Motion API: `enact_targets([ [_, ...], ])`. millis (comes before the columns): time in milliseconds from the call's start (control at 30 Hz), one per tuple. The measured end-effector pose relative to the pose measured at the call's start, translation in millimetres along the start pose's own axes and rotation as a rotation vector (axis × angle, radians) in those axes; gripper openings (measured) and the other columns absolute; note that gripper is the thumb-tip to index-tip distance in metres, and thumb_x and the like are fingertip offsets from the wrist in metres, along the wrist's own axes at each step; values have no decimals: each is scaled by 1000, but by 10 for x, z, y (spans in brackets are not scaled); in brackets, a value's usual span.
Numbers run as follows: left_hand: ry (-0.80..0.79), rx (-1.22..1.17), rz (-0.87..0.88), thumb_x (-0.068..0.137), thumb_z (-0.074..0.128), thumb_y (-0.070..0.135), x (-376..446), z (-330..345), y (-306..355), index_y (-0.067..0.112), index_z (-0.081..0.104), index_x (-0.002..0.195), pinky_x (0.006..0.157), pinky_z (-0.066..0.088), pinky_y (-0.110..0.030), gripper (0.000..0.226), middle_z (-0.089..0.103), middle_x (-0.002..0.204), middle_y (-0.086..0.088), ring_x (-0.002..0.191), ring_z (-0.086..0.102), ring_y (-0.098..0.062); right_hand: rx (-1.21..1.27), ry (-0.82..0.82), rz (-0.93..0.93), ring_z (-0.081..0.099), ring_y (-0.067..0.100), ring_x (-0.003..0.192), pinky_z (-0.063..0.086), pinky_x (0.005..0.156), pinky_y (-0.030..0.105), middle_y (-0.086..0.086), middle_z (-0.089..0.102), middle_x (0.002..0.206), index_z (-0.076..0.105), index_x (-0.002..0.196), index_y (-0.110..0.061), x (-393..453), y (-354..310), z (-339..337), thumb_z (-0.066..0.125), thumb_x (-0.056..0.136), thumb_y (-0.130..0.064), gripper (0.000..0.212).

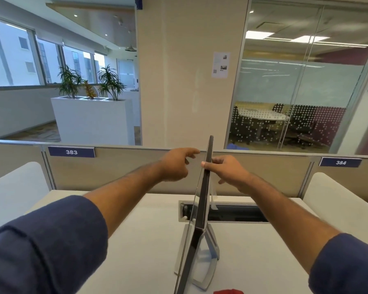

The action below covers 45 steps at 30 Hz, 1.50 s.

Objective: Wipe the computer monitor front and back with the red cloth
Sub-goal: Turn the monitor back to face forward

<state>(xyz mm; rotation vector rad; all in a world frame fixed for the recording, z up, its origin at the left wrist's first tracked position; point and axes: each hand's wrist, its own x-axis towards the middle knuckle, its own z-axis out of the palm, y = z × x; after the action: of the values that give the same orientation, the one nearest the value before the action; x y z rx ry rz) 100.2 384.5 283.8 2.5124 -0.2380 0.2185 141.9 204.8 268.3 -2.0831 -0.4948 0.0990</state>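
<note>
While the monitor [201, 209] stands edge-on mid-table, the right hand [227, 172] pinches its top edge; the left hand [176, 164] hovers beside it, fingers loose, holding nothing. The red cloth [228, 291] lies at the table's [147, 240] near edge.

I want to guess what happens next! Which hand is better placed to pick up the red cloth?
Probably the left. The right hand grips the monitor's top edge, steadying it. The left hand hovers beside the monitor and holds nothing. The red cloth lies on the desk, nearer the right arm, though.
</note>
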Motion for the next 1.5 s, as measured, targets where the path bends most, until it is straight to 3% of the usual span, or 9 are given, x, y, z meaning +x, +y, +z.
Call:
enact_targets([
  [167, -76, 354, 224, 81, 57, -14, 274, 118, 148, 24, 31, 151, 116, 27, -35, 84, 27, 158, 3, 145, 25, -18, -16, -71, 41, 60, 9, 94, 50, 69, 27, -6, 69, 99, 67, 104, -20, -187, -95, -14, 69, 86, -39, 26],
  [267, -157, 451, 323, 84, 62, -5, 387, 165, 171, 24, 41, 146, 115, 26, -36, 71, 35, 155, 2, 143, 29, -17, -23, -48, 64, 64, 17, 92, 53, 67, 28, 4, 70, 101, 67, 106, -13, -261, -154, 3, 69, 88, -32, 26],
  [400, -84, 415, 357, 77, 61, -13, 449, 167, 100, 24, 55, 135, 107, 35, -32, 69, 52, 141, 3, 132, 44, -17, -38, 21, 78, 69, 24, 83, 60, 70, 34, 11, 71, 93, 67, 98, -8, -295, -230, 41, 67, 89, -21, 16],
  [633, -47, 369, 379, 78, 53, -20, 450, 180, 66, 22, 58, 131, 116, 25, -37, 68, 53, 141, 2, 136, 40, -17, -100, 61, 109, 72, 18, 68, 61, 64, 31, 10, 72, 81, 68, 89, -2, -235, -317, 47, 70, 83, -14, 13],
  [833, -21, 326, 347, 78, 48, -20, 421, 149, -22, 22, 59, 129, 117, 30, -44, 67, 55, 140, 0, 136, 41, -19, -156, 23, 127, 71, 17, 70, 60, 65, 29, 9, 73, 80, 72, 85, -2, -283, -366, -16, 70, 82, -12, 11],
  [1100, 1, 294, 304, 79, 56, -14, 294, 38, -118, 20, 62, 126, 106, 40, -37, 58, 61, 126, -1, 120, 50, -19, -259, 7, 119, 70, 15, 73, 58, 64, 25, 5, 74, 80, 77, 86, -7, -312, -467, -75, 73, 81, -10, 7],
  [1233, 43, 334, 326, 77, 58, -11, 249, -47, -262, 19, 66, 120, 121, 16, -36, 53, 66, 119, 0, 116, 53, -17, -387, 54, 66, 66, 10, 70, 53, 61, 23, 0, 74, 79, 79, 83, -11, -257, -488, -65, 75, 77, -10, 7],
  [1400, 119, 305, 285, 72, 49, -16, 156, -66, -424, 20, 62, 128, 114, 0, -17, 68, 61, 129, -1, 128, 46, -18, -576, 52, -3, 56, 11, 56, 41, 50, 20, -7, 62, 58, 67, 57, -22, -166, -476, -59, 67, 78, -7, 26],
  [1500, 124, 301, 269, 73, 46, -15, 110, -71, -413, 19, 58, 133, 112, 3, -15, 69, 58, 134, 0, 132, 41, -19, -668, 83, -20, 60, 15, 58, 42, 52, 23, -4, 62, 55, 63, 51, -21, -105, -400, -80, 63, 78, -8, 30],
])
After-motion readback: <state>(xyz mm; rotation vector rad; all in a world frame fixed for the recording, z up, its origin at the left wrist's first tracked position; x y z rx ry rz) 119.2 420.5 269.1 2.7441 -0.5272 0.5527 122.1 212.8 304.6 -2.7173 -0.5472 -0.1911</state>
